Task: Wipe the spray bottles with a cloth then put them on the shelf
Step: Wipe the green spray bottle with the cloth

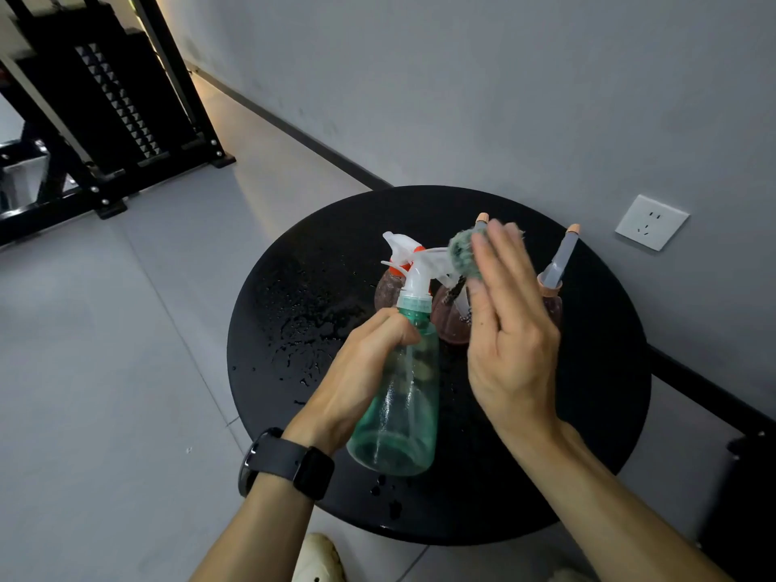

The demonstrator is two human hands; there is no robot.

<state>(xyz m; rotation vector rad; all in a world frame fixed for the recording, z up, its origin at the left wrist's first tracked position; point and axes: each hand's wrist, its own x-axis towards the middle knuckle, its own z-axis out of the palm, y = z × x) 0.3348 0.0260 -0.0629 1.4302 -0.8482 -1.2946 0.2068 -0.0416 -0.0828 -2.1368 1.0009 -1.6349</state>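
Observation:
My left hand grips a clear green spray bottle by its neck, tilted above the round black table. My right hand holds a green-grey cloth against the bottle's white spray head; its fingers are straight and blurred. Behind them stand three pinkish bottles: one with an orange-collared white trigger, one mostly hidden behind my right hand, one with a grey nozzle at the right.
Water drops lie on the table's left half and front edge. A black metal rack stands at the far left on the grey floor. A grey wall with a white socket runs behind the table. A pale shoe shows below.

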